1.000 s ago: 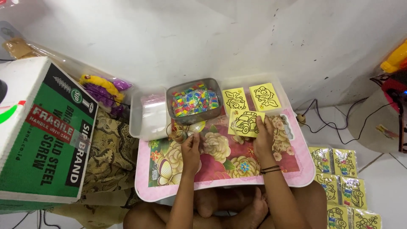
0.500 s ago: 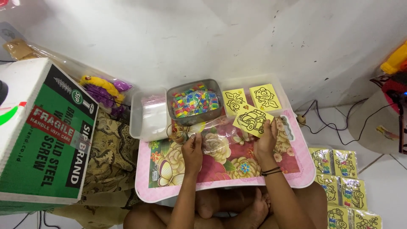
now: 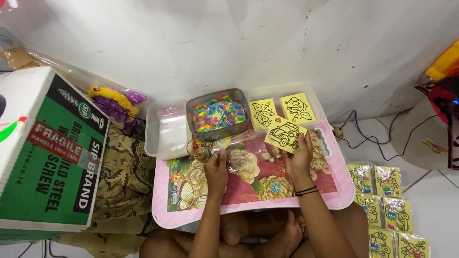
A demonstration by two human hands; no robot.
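My right hand (image 3: pixel 300 158) holds a yellow card with a black car outline (image 3: pixel 285 135) above the pink floral lap table (image 3: pixel 258 200). My left hand (image 3: pixel 216 167) pinches a clear plastic sleeve (image 3: pixel 239 152) that lies across the table's top edge. Two more yellow outline cards (image 3: pixel 283 111) lie in a clear tray at the back right. A grey tub of small multicoloured pieces (image 3: pixel 218 114) stands just behind my left hand.
A clear plastic box (image 3: pixel 166 128) sits left of the grey tub. A green and white cardboard box (image 3: pixel 45 153) stands at the left on patterned cloth. Stacks of packed yellow cards (image 3: pixel 388 200) lie on the floor at the right, near cables. A white wall is behind.
My right hand has lifted the car card a little up and to the right, away from the plastic sleeve. My left hand stays on the sleeve.
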